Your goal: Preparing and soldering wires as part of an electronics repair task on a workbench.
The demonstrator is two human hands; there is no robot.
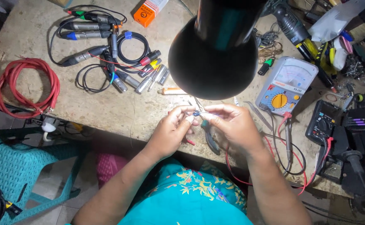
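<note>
My left hand (171, 131) and my right hand (228, 121) meet over the front edge of a worn workbench (107, 104), just under a black lamp shade (213, 54). Between their fingertips they pinch a small blue part (196, 113) with thin wires. Which hand bears it more I cannot tell. Beneath my right hand lie pliers (209, 137) with dark handles.
A coiled red cable (26, 85) lies at the left. Several audio plugs and black cables (107, 54) sit at the back. A blue-white analogue meter (286, 85) and a black digital meter (326, 123) with red and black leads are at the right. A teal plastic stool (20, 166) stands below.
</note>
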